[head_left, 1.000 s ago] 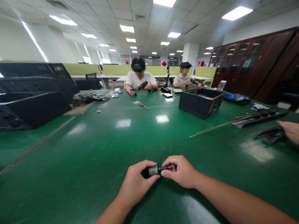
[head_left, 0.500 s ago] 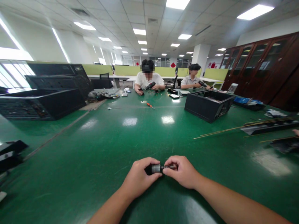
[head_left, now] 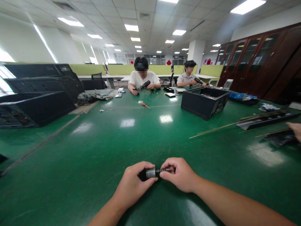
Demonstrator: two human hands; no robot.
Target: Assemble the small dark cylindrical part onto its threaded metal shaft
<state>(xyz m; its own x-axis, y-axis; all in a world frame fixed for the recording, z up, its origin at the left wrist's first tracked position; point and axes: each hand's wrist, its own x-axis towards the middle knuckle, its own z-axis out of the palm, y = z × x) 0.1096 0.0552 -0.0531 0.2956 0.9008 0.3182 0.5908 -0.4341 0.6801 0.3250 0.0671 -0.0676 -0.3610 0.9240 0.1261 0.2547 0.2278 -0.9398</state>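
Near the front of the green table (head_left: 113, 138), a small silver-grey cylinder (head_left: 150, 173) lies sideways between the thumb and fingers of my left hand (head_left: 131, 183). A thin, dark ridged shaft (head_left: 161, 170) sticks out of its right end. My right hand (head_left: 182, 175) pinches that shaft between thumb and fingertips, hiding part of its far end. Both hands are closed and close together, just above the tabletop. The cylinder's left end is shadowed by my left palm, and its exact kind is unclear.
Black computer cases stand at left (head_left: 49, 110) and right (head_left: 202, 102). An orange screwdriver (head_left: 145, 105) lies mid-table. Thin brass-coloured rods (head_left: 216, 128) extend from the right, near another person's hand (head_left: 295, 129). Two people (head_left: 144, 78) sit across, each holding a dark power tool.
The view has turned slightly right, so things sit further left. More of the ridged shaft shows between my hands. The other person's hand at the right edge shows more fully.
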